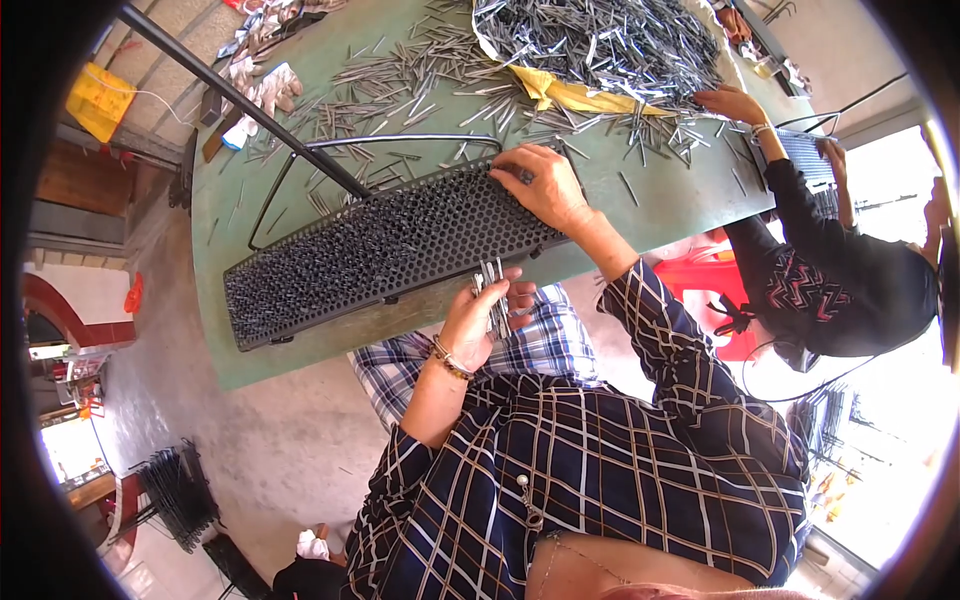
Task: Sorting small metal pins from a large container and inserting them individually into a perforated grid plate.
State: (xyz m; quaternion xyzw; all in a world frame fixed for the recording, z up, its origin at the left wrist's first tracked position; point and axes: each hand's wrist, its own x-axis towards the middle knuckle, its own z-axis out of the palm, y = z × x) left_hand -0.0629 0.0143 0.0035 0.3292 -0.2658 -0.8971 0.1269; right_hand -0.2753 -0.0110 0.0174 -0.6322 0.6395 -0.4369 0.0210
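A long black tray (505, 226) full of round holes lies slanted along the near edge of the green table. Thin dark pieces stand packed in the holes over its left and middle part; the holes toward the right end show bare. My left hand (470, 320) is closed round a small bundle of thin metal sticks (497, 312), just below the tray's near edge. Over the right end of the tray, my right hand (550, 190) has its thumb and fingertips brought together at the holes. Whatever is between those fingertips is too small or hidden to make out.
Loose sticks (430, 75) lie scattered across the green table (640, 215). A big heap of sticks (600, 45) rests on yellow-edged sheeting (560, 92) at the back. A black pole (250, 110) crosses at left. A co-worker (830, 265) reaches to the heap at right, near a red stool (700, 285).
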